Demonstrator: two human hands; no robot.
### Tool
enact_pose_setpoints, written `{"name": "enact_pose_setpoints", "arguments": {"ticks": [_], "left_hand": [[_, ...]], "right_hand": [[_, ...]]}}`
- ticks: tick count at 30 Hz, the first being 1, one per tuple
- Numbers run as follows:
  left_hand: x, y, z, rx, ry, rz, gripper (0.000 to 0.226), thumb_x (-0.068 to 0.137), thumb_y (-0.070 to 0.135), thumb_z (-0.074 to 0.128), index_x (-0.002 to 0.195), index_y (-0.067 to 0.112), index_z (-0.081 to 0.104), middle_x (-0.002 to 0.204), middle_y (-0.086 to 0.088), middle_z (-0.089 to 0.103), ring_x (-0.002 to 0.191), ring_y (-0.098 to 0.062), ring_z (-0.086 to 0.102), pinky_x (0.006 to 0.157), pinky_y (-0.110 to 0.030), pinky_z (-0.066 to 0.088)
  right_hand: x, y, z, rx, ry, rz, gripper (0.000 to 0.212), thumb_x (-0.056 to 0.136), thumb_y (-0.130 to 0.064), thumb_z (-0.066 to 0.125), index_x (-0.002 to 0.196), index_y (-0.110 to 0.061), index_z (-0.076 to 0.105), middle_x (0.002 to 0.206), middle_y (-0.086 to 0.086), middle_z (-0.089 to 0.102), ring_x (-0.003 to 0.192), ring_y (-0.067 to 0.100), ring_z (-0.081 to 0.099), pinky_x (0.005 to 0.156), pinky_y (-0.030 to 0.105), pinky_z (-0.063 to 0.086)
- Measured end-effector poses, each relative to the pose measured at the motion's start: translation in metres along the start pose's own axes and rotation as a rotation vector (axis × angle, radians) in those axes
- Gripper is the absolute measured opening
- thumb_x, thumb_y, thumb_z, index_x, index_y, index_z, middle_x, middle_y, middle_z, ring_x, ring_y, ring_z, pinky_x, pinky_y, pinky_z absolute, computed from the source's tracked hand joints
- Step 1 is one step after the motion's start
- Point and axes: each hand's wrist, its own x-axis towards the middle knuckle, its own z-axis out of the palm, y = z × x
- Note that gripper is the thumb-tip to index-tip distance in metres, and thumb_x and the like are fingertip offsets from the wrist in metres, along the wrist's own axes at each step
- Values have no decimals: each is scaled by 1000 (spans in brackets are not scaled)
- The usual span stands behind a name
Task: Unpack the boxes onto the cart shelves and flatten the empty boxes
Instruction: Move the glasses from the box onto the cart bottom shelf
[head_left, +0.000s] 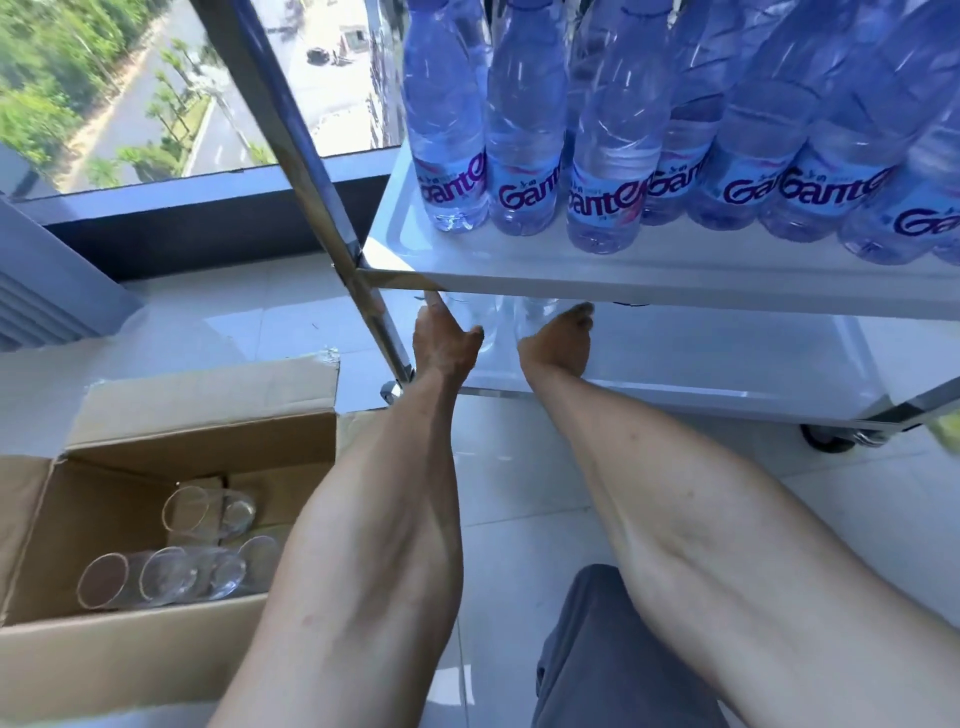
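Water bottles (602, 171) fill the upper shelf (623, 278). Both hands, the left hand (447, 340) and right hand (558, 340), each hold a glass on the lower shelf (727, 358), fingers curled round it. More glasses (171, 566) wait in the open box (171, 431), not flattened yet.

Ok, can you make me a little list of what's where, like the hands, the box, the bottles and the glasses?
left hand: reaching under the upper shelf, at a clear glass on the lower shelf
right hand: reaching in beside it, grip hidden
water bottles: standing upright on the upper shelf
cardboard box: open, on the floor left of the cart
glasses in box: several, lying on their sides
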Motion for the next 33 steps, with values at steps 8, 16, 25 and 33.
{"name": "enact_pose_setpoints", "arguments": {"ticks": [8,16,25,33], "left_hand": [[-55,-46,-84,149,96,-106,19,85,16,53,93,15,70,92,-10,69,90,-33,66,68,-30,46],[-85,-147,-182,301,203,-322,26,83,18,57,106,14,69,107,-15,70,104,-33,67,82,-31,50],[-80,-291,-202,518,122,-650,60,82,26,68,134,9,44,136,-16,50,129,-32,45,103,-41,39],[-44,-347,-164,567,164,-764,77,81,34,67,142,5,30,142,-24,46,131,-39,41,106,-45,32]], "right_hand": [[-85,-10,13,-35,-139,-146,14,82,-6,60,95,-2,61,110,18,66,104,38,62,73,30,44],[-216,-74,87,-237,-399,-634,27,82,-10,61,108,-9,67,107,16,69,103,34,65,84,35,55],[-268,-49,179,-953,-851,-748,64,78,-19,75,135,-14,47,135,17,52,125,36,52,98,42,49],[-249,-41,218,-958,-842,-639,76,87,-14,64,152,-11,24,142,14,50,129,30,51,98,38,46]]}}
